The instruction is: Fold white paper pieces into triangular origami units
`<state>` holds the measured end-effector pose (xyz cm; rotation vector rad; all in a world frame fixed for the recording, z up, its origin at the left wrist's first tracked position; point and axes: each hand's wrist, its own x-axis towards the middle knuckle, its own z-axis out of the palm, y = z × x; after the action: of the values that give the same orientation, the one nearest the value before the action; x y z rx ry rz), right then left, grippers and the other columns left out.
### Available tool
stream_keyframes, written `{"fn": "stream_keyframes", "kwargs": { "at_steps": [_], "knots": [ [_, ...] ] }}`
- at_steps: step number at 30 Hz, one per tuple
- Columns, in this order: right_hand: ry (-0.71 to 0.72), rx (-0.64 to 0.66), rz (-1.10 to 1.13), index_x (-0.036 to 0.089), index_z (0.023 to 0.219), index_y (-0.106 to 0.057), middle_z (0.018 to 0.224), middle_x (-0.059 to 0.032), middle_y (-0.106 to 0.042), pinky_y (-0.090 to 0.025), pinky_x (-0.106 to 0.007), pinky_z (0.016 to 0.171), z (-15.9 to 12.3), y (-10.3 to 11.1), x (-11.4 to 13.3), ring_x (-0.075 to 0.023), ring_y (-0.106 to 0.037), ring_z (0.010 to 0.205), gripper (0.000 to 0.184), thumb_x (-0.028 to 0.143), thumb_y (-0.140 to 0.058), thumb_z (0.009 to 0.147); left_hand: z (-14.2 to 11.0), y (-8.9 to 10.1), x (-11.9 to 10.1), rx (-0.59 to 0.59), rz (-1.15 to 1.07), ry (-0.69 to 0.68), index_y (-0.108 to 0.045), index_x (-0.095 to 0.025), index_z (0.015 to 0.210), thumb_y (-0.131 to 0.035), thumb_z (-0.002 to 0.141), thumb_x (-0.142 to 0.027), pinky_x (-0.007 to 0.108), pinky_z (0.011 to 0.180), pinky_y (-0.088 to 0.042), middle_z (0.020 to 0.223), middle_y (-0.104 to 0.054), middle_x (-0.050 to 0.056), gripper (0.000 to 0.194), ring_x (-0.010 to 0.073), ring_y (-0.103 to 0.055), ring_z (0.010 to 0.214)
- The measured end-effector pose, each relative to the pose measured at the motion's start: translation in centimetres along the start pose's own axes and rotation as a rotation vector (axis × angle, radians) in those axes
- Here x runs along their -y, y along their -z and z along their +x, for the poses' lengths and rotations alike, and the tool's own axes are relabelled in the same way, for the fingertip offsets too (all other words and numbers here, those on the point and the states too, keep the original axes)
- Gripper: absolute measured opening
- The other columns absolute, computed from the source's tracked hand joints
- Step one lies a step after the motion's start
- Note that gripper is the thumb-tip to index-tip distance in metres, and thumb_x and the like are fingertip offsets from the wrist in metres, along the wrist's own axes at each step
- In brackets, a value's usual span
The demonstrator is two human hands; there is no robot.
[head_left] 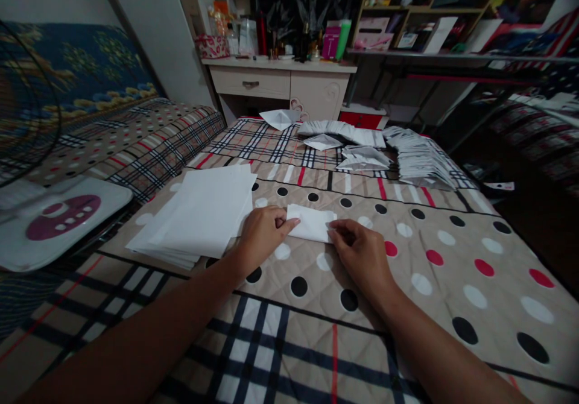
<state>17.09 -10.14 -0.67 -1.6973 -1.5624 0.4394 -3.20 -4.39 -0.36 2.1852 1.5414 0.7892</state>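
Observation:
A small white folded paper (311,223) lies on the patterned bedspread, with a hand at each end. My left hand (265,233) pinches its left end, thumb on top. At the right end, the thumb and fingers of my right hand (360,248) close on the edge. Left of my left hand rests a stack of white paper sheets (205,208), its edges uneven. Farther back are several folded paper pieces (364,158) and a long curved row of folded papers (423,160) packed closely together.
Behind the bed stands a white dresser (253,82) with bottles and boxes on top. A fan (58,214) with a white base is at the left. Shelves (420,10) and a metal-framed table are at the back right. The bed's right edge drops to a dark floor.

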Motion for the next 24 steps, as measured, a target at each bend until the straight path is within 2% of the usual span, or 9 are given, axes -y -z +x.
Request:
{"fn": "stream_keyframes", "kwargs": {
  "at_steps": [3, 7, 12, 15, 20, 24],
  "knots": [
    [0.018, -0.01, -0.036, 0.016, 0.092, -0.073, 0.083, -0.008, -0.075, -0.051, -0.032, 0.066, -0.1, -0.1, 0.0, -0.0211, -0.069, 0.071, 0.021, 0.025, -0.058, 0.081, 0.0, 0.0, 0.0, -0.014, 0.019, -0.056, -0.052, -0.017, 0.056, -0.064, 0.083, -0.04, 0.026, 0.056, -0.029, 0.06, -0.054, -0.002, 0.037, 0.0108, -0.045, 0.055],
    [0.046, 0.001, -0.113, 0.017, 0.09, -0.074, 0.083, -0.0075, -0.075, -0.05, -0.032, 0.065, -0.2, -0.1, 0.1, -0.0215, -0.068, 0.072, 0.02, 0.022, -0.056, 0.082, 0.2, -0.2, 0.2, -0.036, 0.016, -0.055, -0.055, -0.017, 0.061, -0.068, 0.081, -0.038, 0.026, 0.058, -0.032, 0.063, -0.056, -0.001, 0.032, 0.012, -0.048, 0.06],
    [0.12, 0.026, -0.189, 0.017, 0.088, -0.073, 0.083, -0.0064, -0.072, -0.047, -0.031, 0.067, -0.5, 0.0, 0.4, -0.0207, -0.066, 0.074, 0.02, 0.016, -0.054, 0.082, 0.3, -0.3, 0.3, -0.028, 0.047, -0.103, -0.061, -0.017, 0.066, -0.055, 0.091, -0.036, 0.027, 0.066, -0.036, 0.073, -0.061, 0.002, 0.031, 0.0148, -0.054, 0.072],
    [0.145, 0.03, -0.23, 0.017, 0.087, -0.072, 0.083, -0.0064, -0.07, -0.045, -0.03, 0.065, -0.7, -0.1, 0.5, -0.02, -0.065, 0.073, 0.019, 0.016, -0.053, 0.083, 0.4, -0.3, 0.3, -0.024, 0.077, -0.115, -0.058, -0.017, 0.064, -0.056, 0.09, -0.036, 0.028, 0.066, -0.036, 0.07, -0.06, 0.002, 0.032, 0.0147, -0.054, 0.071],
    [0.157, 0.02, -0.274, 0.018, 0.085, -0.071, 0.083, -0.0054, -0.068, -0.043, -0.029, 0.062, -1.1, -0.1, 0.6, -0.0188, -0.064, 0.072, 0.019, 0.016, -0.052, 0.085, 0.4, -0.4, 0.2, -0.05, 0.059, -0.099, -0.056, -0.017, 0.059, -0.062, 0.085, -0.031, 0.027, 0.064, -0.037, 0.066, -0.06, 0.001, 0.03, 0.0136, -0.053, 0.067],
    [0.158, 0.019, -0.267, 0.018, 0.086, -0.071, 0.084, -0.0052, -0.067, -0.042, -0.029, 0.061, -1.3, -0.1, 0.5, -0.0183, -0.063, 0.071, 0.019, 0.016, -0.053, 0.085, 0.4, -0.6, 0.3, -0.07, -0.088, -0.02, -0.066, -0.018, 0.069, -0.069, 0.079, -0.031, 0.025, 0.062, -0.041, 0.072, -0.065, 0.001, 0.016, 0.0131, -0.055, 0.066]
  ]
}}
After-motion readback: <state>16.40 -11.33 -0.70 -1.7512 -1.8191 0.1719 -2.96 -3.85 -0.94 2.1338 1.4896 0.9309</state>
